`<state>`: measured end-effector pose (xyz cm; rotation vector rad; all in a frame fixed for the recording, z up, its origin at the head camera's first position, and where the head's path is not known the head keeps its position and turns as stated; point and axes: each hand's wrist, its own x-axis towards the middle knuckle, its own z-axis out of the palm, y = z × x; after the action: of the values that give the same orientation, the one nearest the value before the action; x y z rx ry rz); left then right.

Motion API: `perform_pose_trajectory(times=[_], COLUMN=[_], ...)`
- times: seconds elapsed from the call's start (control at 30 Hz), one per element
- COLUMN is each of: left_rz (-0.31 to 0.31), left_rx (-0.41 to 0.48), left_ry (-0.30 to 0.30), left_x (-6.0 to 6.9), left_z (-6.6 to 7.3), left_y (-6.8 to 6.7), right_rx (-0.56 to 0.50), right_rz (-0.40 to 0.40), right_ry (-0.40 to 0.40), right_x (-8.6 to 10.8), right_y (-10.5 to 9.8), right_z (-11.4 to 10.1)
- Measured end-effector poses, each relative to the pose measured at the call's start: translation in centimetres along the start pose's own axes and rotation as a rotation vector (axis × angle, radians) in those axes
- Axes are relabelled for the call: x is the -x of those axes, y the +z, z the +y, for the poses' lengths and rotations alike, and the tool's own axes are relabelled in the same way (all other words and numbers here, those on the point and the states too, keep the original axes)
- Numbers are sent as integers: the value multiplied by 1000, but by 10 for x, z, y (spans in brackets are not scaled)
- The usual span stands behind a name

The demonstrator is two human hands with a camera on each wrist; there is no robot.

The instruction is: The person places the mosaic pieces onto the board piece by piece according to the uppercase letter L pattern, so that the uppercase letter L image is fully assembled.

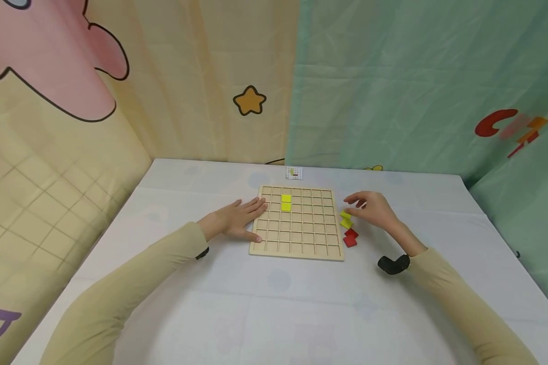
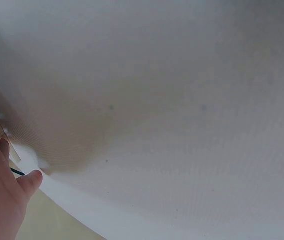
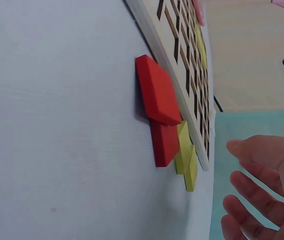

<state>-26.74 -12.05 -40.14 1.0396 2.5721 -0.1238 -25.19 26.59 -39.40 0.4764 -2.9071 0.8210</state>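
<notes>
A wooden grid board [image 1: 301, 238] lies on the table, with two yellow square tiles [image 1: 286, 203] in adjoining cells near its far side. Fingers spread, my left hand [image 1: 235, 220] rests on the board's left edge; only part of it shows at the left wrist view's lower left. Beyond the board's right edge lie two loose yellow tiles [image 1: 346, 223] and two red tiles [image 1: 350, 241], each pair overlapping. My right hand [image 1: 372, 208] is close by the yellow ones, fingers loosely bent. In the right wrist view, nothing is between its thumb and fingers [image 3: 257, 190].
A small printed card [image 1: 294, 173] with a coloured grid lies behind the board. White cloth covers the table [image 1: 278, 304]. Cream and green curtains [image 1: 383, 91] hang along the back and sides. A black wrist device [image 1: 394, 264] is on the right forearm.
</notes>
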Motion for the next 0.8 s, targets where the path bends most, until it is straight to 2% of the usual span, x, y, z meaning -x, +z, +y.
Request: perform_pose_trajectory(times=[0.43,0.8], left_rz=[-8,-14], left_rx=[2,-6], left_ry=[-8,-6], left_x=[1,0], left_z=[1,1], left_y=[-2,-2], right_rx=[10,20], right_rz=[-44,-93], right_ry=[98,181], right_x=[20,26], right_y=[6,11], right_z=[13,12])
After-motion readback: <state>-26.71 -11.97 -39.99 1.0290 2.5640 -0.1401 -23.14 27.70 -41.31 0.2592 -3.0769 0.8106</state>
